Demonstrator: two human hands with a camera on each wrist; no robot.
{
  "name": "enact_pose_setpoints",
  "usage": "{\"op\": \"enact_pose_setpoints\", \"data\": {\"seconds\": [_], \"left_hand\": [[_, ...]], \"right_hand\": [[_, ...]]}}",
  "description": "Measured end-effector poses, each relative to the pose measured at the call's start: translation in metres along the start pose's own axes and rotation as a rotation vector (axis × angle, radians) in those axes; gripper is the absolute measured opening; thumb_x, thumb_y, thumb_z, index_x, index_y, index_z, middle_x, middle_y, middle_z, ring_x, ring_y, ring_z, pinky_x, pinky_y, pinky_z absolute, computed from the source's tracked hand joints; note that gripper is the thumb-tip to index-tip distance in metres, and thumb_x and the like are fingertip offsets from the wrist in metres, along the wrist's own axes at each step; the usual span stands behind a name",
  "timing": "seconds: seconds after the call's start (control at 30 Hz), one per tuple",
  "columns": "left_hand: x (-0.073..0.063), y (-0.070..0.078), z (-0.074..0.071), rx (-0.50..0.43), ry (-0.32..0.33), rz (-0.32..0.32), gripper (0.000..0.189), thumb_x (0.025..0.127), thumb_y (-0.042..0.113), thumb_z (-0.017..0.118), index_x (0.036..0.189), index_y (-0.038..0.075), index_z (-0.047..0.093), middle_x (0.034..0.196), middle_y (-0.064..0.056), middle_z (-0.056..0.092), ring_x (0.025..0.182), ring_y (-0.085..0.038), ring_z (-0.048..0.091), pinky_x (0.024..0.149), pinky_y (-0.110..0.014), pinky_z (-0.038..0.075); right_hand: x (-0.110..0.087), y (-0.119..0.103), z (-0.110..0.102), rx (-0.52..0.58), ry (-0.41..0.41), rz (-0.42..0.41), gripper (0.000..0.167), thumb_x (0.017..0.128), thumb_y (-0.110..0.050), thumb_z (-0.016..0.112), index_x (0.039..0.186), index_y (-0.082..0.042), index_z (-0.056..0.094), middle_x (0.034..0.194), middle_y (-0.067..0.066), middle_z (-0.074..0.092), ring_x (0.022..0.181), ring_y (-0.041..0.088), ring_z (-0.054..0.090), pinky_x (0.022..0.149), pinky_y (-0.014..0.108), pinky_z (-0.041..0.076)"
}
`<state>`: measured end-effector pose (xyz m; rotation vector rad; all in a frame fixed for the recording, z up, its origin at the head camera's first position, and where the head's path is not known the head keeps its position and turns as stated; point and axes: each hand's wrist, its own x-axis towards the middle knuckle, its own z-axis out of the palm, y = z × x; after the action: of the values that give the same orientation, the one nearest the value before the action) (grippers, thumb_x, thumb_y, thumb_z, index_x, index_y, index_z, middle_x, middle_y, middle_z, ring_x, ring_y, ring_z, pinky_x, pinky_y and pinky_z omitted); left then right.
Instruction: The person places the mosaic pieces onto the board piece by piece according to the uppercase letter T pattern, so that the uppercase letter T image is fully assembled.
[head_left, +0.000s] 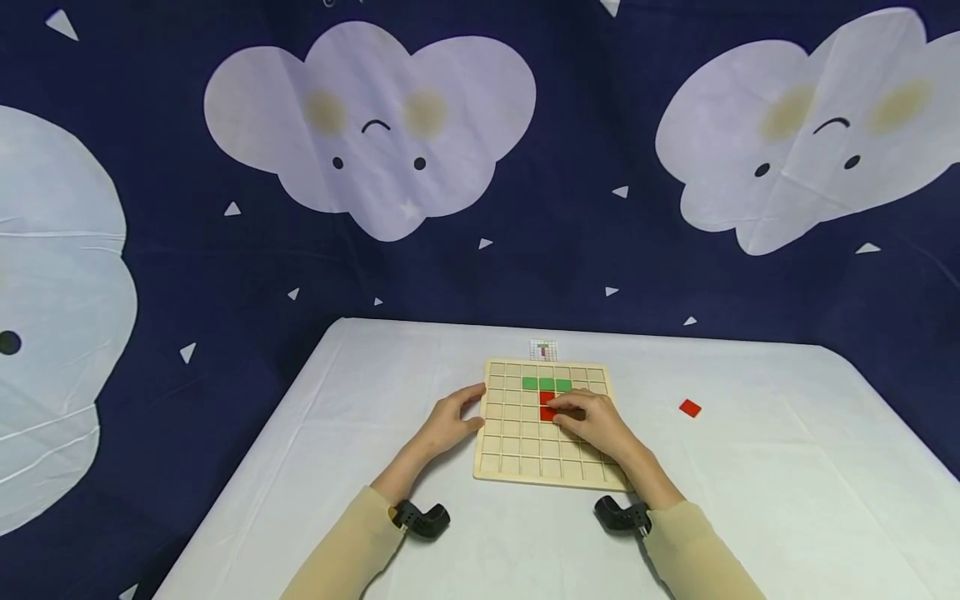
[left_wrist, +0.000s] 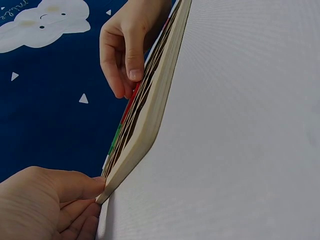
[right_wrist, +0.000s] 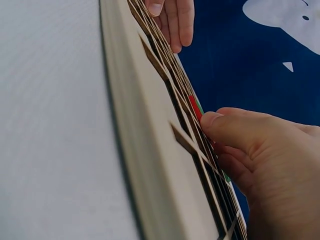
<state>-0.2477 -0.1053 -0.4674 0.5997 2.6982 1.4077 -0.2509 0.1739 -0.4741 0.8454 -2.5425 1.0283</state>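
A wooden grid board [head_left: 517, 462] lies on the white table. Three green tiles [head_left: 547, 384] form a row in its upper part. Below the middle green one, an upper red tile [head_left: 547, 397] and a lower red tile [head_left: 547, 414] stand in a column. My right hand [head_left: 594, 421] reaches over the board from the right, index finger and thumb at the lower red tile's edges, covering part of it. At the board's left edge, my left hand [head_left: 447, 421] touches the wood with thumb and index finger spread apart; the left wrist view shows its thumb [left_wrist: 92, 187] against the rim.
A loose red tile [head_left: 690, 408] lies on the table [head_left: 787, 483] to the right of the board. Behind the board's far edge is a small pattern card [head_left: 534, 351]. A dark blue cloth [head_left: 570, 250] with clouds hangs beyond the table.
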Motion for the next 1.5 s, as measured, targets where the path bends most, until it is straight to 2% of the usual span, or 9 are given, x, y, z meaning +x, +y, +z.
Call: {"op": "enact_pose_setpoints", "data": {"seconds": [0.27,0.5,0.67,0.83,0.93,1.1,1.27,1.4,1.5], "left_hand": [[0.0,-0.002,0.001,0.008,0.0,-0.004,0.058,0.084,0.003,0.064,0.138,-0.004,0.043,0.136,-0.018,0.048,0.128,-0.029,0.042,0.108,-0.038,0.033],[-0.002,-0.002,0.0,0.017,0.0,0.012,0.058,0.084,0.002,0.065,0.137,-0.005,0.043,0.136,-0.019,0.049,0.127,-0.031,0.043,0.107,-0.04,0.034],[-0.004,-0.003,0.0,0.019,0.0,-0.002,0.058,0.083,0.002,0.065,0.137,-0.004,0.044,0.135,-0.018,0.049,0.128,-0.031,0.043,0.107,-0.041,0.033],[-0.001,-0.004,0.001,0.005,-0.001,0.006,0.058,0.084,0.003,0.064,0.138,-0.004,0.043,0.136,-0.018,0.048,0.129,-0.03,0.041,0.108,-0.04,0.032],[0.001,-0.004,0.001,0.014,0.0,0.004,0.058,0.085,0.004,0.064,0.138,-0.003,0.043,0.136,-0.017,0.049,0.129,-0.029,0.041,0.108,-0.039,0.032],[0.002,-0.005,0.0,0.017,0.003,0.003,0.058,0.084,0.004,0.064,0.138,-0.003,0.043,0.136,-0.017,0.049,0.129,-0.03,0.041,0.108,-0.04,0.032],[0.002,-0.004,-0.001,0.013,0.006,0.006,0.058,0.084,0.003,0.064,0.137,-0.004,0.043,0.136,-0.018,0.049,0.129,-0.03,0.041,0.108,-0.04,0.031],[0.001,-0.004,-0.001,0.008,0.006,0.009,0.057,0.084,0.003,0.064,0.137,-0.004,0.043,0.136,-0.018,0.049,0.129,-0.03,0.042,0.108,-0.04,0.032],[0.001,-0.003,0.0,0.006,0.005,0.012,0.058,0.084,0.003,0.064,0.137,-0.004,0.043,0.136,-0.018,0.048,0.129,-0.03,0.041,0.108,-0.04,0.032]], "right_hand": [[0.0,-0.004,0.0,0.05,-0.002,0.038,0.022,0.079,-0.01,0.075,0.102,-0.011,0.073,0.098,0.001,0.069,0.092,0.02,0.064,0.079,0.036,0.054],[0.006,-0.013,-0.018,0.473,0.06,0.259,0.03,0.089,-0.019,0.067,0.112,0.0,0.066,0.109,0.011,0.066,0.097,0.017,0.063,0.083,0.025,0.052],[0.008,-0.021,-0.047,0.65,0.131,0.3,0.038,0.092,-0.014,0.062,0.121,0.01,0.057,0.118,0.017,0.062,0.103,0.012,0.061,0.087,0.022,0.05],[-0.005,-0.007,-0.087,0.586,0.261,0.315,0.039,0.09,-0.011,0.064,0.121,0.011,0.056,0.113,0.004,0.066,0.101,0.006,0.06,0.087,0.016,0.047],[-0.021,0.008,-0.109,0.539,0.346,0.389,0.038,0.09,-0.015,0.065,0.122,0.006,0.059,0.108,-0.008,0.067,0.099,0.002,0.06,0.085,0.011,0.046],[-0.05,0.03,-0.131,0.608,0.494,0.507,0.033,0.088,-0.011,0.068,0.119,-0.003,0.064,0.1,-0.012,0.069,0.094,-0.001,0.061,0.081,0.008,0.044],[-0.071,0.044,-0.133,0.578,0.566,0.609,0.041,0.085,-0.017,0.071,0.122,-0.002,0.062,0.094,-0.019,0.068,0.088,-0.006,0.061,0.078,0.005,0.043],[-0.077,0.052,-0.123,0.393,0.563,0.691,0.048,0.087,-0.024,0.069,0.126,0.001,0.059,0.092,-0.026,0.064,0.086,-0.011,0.058,0.075,0.004,0.043],[-0.08,0.055,-0.116,0.259,0.58,0.714,0.045,0.088,-0.024,0.068,0.124,0.002,0.059,0.094,-0.022,0.066,0.082,-0.013,0.057,0.072,0.004,0.044]]}}
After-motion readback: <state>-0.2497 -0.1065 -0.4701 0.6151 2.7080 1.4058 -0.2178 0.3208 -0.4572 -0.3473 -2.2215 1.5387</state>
